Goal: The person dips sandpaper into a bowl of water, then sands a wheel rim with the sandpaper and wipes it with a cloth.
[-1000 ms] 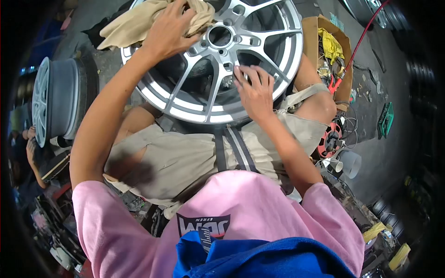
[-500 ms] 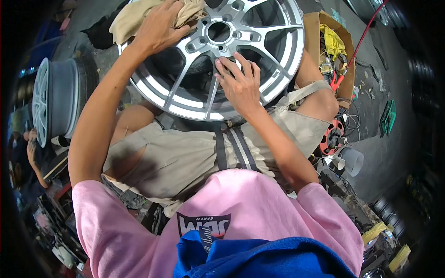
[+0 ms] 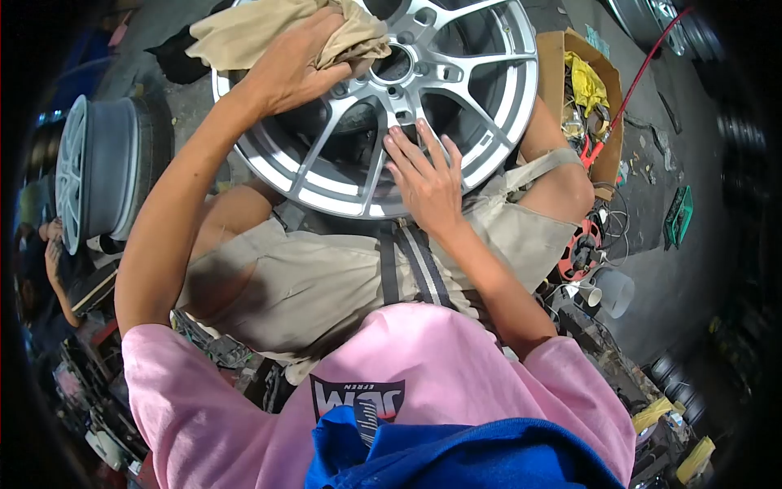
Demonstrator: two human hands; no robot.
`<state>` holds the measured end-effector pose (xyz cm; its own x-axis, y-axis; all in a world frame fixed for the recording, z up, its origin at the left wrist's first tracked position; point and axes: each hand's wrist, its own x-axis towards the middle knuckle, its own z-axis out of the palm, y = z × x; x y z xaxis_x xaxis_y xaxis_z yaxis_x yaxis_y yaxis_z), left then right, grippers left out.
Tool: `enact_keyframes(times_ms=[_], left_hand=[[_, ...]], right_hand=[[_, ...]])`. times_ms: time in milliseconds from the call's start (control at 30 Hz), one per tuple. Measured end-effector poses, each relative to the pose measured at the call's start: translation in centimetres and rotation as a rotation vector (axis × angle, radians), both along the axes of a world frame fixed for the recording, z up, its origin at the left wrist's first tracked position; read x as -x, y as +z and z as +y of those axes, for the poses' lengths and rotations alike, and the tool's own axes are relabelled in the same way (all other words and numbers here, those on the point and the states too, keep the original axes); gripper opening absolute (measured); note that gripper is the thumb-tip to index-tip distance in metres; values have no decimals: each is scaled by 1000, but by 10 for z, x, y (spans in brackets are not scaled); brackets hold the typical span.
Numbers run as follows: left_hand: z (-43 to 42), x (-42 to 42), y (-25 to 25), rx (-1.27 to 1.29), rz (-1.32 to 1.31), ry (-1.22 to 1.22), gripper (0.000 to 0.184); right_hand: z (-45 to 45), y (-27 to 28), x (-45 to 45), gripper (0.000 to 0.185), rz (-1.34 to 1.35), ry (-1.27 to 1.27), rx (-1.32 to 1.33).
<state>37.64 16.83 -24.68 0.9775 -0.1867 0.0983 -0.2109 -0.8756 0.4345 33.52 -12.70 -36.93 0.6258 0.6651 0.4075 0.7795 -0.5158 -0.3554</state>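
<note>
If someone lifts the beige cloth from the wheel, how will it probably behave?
The beige cloth is probably floppy: it bunches into folds at the left hand. Its loose end reaches past the edge of the wheel, so it may sag or trail.

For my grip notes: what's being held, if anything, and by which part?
The left hand holds the beige fabric cloth by its bunched part, on the silver metal spoked wheel. The right hand visibly grips nothing.

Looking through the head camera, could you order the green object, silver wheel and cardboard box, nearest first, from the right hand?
1. Silver wheel: directly beneath the right hand.
2. Cardboard box: off to the right.
3. Green object: farther right, on the floor.
</note>
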Motion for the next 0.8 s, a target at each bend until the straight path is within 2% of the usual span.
enact_keyframes(times_ms=[33, 167, 200, 267, 400, 500, 633, 733, 800], left_hand=[[-6, 1, -6, 4, -64, -44, 65], [-33, 13, -29, 37, 44, -105, 73], [-38, 18, -31, -35, 76, -135, 73], [-33, 26, -56, -112, -55, -224, 71], [-51, 23, -62, -261, -39, -247, 69], [-69, 20, -79, -415, -155, -163, 64], [-84, 12, -93, -378, -201, -54, 64], [-106, 11, -95, -302, -55, 30, 67], [-118, 16, -95, -354, -77, 47, 67]], right_hand=[[5, 3, -5, 41, -2, 3, 1], [24, 8, -20, 41, -33, -25, 14], [15, 7, -20, 41, -43, -31, 7], [-17, 1, -24, 42, -94, 69, 86], [-27, 1, -40, 41, -120, 3, 114], [-1, 3, -65, 34, -90, -29, 29], [-13, 11, -52, 28, -22, -27, -25], [-44, 15, -33, 25, 78, 6, -79], [-61, 13, -32, 25, 268, -108, -197]])
